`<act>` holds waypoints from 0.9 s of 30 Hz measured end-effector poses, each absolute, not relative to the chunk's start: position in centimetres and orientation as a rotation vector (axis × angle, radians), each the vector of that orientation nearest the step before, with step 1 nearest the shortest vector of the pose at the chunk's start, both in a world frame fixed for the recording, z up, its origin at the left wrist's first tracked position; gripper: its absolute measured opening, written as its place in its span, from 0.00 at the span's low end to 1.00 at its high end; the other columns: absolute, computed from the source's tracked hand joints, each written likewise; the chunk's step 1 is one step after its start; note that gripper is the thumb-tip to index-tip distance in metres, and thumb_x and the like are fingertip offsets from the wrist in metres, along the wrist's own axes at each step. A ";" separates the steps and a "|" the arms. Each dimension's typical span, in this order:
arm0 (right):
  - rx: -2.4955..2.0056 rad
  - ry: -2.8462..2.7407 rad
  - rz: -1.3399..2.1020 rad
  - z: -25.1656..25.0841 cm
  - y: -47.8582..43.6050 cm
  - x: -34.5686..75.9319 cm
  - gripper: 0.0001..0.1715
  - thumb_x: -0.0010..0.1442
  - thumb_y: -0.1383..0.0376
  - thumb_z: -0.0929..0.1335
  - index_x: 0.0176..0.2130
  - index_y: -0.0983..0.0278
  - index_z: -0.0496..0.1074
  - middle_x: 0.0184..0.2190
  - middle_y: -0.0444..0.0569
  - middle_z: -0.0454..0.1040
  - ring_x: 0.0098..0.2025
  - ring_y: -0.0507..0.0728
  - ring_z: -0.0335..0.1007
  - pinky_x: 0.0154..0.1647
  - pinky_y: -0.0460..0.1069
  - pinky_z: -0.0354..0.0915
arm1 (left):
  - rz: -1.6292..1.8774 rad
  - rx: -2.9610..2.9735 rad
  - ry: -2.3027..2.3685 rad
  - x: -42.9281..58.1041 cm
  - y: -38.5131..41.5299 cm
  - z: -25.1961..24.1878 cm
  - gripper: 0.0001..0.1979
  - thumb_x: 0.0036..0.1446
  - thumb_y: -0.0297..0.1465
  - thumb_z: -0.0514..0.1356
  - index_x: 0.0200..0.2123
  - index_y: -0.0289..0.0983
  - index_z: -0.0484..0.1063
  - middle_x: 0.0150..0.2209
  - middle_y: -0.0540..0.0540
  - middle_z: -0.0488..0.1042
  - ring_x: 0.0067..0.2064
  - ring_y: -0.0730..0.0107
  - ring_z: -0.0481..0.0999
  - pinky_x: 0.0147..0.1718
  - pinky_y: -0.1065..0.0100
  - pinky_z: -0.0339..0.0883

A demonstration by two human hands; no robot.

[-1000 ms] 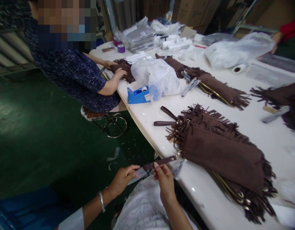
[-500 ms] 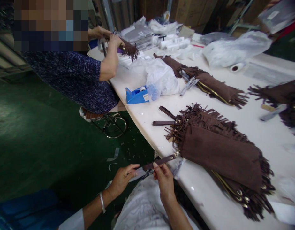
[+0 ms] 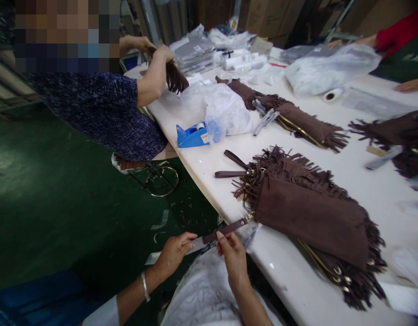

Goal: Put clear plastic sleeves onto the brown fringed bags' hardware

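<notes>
A brown fringed bag [image 3: 311, 217] lies on the near part of the white table [image 3: 202, 172], on top of another with a gold zip. Its wrist strap [image 3: 234, 227] stretches over the table edge toward me. My right hand [image 3: 233, 253] pinches the strap between thumb and fingers. To its left, my left hand [image 3: 177, 253] grips a translucent plastic strip [image 3: 196, 245] that reaches the strap's end and also sticks out behind the hand. Two more strap loops [image 3: 231, 174] rest on the table beside the fringe.
A blue tape dispenser [image 3: 192, 136] and a white plastic bag [image 3: 225, 108] stand near the left edge. More fringed bags [image 3: 300, 118] lie behind. A person [image 3: 90, 108] handles a fringed piece at left; another person's red sleeve [image 3: 399, 36] shows at upper right.
The person at left has turned the fringed piece downward. A red sleeve and hands have come in at upper right. More of the plastic strip shows behind my left hand; my hands have barely moved.
</notes>
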State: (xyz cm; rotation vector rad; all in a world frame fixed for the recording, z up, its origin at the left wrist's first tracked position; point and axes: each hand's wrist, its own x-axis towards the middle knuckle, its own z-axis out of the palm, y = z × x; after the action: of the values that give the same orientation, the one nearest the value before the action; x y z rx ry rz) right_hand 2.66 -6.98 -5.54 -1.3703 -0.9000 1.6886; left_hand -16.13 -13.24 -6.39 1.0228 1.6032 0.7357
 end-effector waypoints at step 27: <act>-1.384 -0.921 1.760 -6.0 -7.0 3.8 0.16 0.51 0.53 0.71 0.24 0.63 0.69 0.20 0.41 0.69 0.24 0.52 0.62 0.25 0.45 0.57 | 0.859 0.691 1.322 -11.8 -10.2 -5.7 0.15 0.50 0.38 0.64 0.38 0.33 0.74 0.35 0.43 0.79 0.35 0.63 0.75 0.37 0.66 0.65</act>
State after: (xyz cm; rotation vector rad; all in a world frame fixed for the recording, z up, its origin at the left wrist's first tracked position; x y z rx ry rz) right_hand 3.81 -6.97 -6.03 -1.3840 -0.9206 1.7601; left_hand -11.78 -10.15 -5.69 0.6906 1.3217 0.8586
